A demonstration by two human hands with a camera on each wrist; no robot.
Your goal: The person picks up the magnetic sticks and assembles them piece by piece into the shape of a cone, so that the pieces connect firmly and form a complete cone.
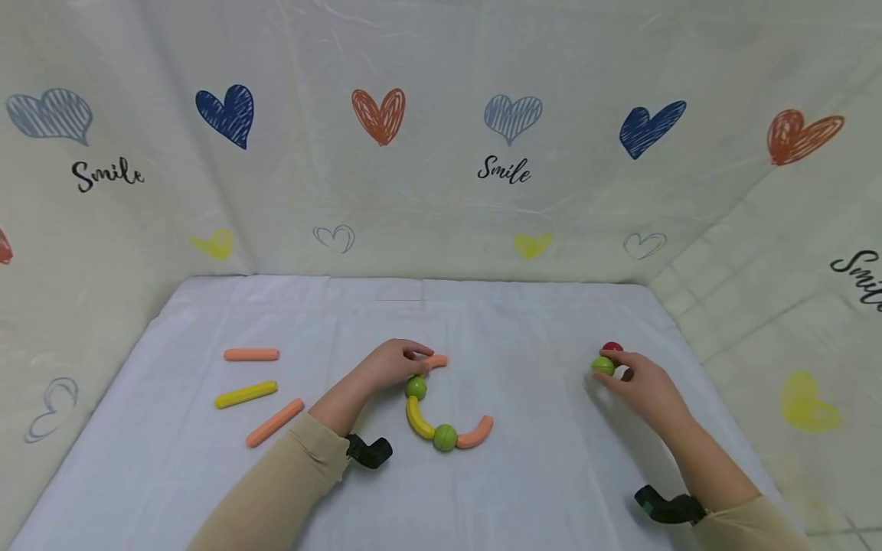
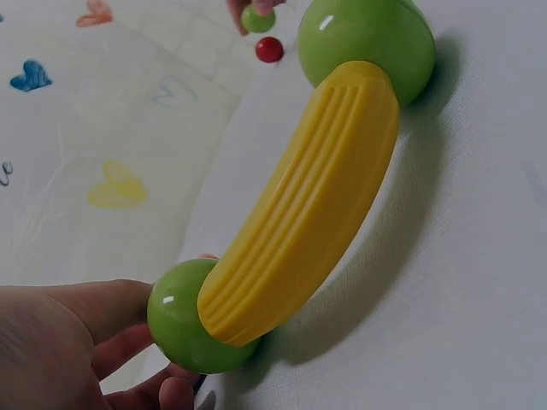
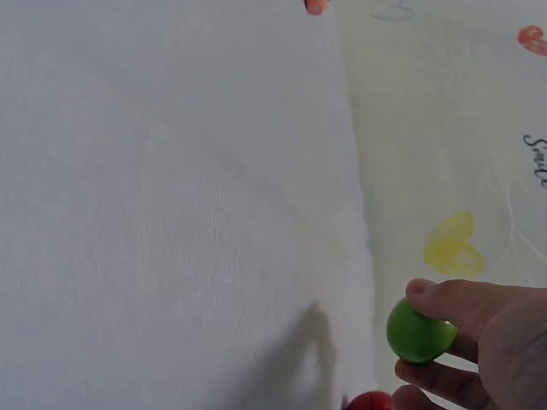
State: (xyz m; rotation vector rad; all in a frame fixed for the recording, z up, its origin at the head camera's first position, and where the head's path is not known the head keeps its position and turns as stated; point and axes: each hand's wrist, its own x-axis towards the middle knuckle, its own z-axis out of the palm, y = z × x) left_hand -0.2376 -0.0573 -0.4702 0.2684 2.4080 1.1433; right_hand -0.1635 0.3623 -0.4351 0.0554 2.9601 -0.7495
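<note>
Left hand [image 1: 394, 364]: grip curled over the top of a chain of toy pieces, fingertips pinching a short orange piece [image 1: 436, 361] and lying against the upper green ball [image 1: 416, 387]. In the left wrist view, fingers [image 2: 102, 318] touch that ball from the side.

Chain, mid-bench: upper green ball joined to a ribbed yellow curved piece [image 1: 417, 418], joined to a lower green ball [image 1: 445, 437], joined to an orange curved piece [image 1: 475, 432]. All parts touching in sequence, lying flat on the bench [image 1: 524, 321].

Right hand [image 1: 644, 389]: grip clamped on a small green ball [image 1: 602, 366], held between thumb and fingers, as the right wrist view confirms. Location: right side of the bench, near its edge. A red ball [image 1: 612, 347] sits just beside the green one, on the far side; whether they touch cannot be told.

Loose pieces, left side of the bench, well apart from both hands: straight orange stick [image 1: 251, 354], straight yellow stick [image 1: 245, 394], second orange stick [image 1: 275, 422] lying at a slant.

Surround: white cloth cover on the bench; backdrop sheet [image 1: 441, 153] printed with hearts and the word "Smile".
</note>
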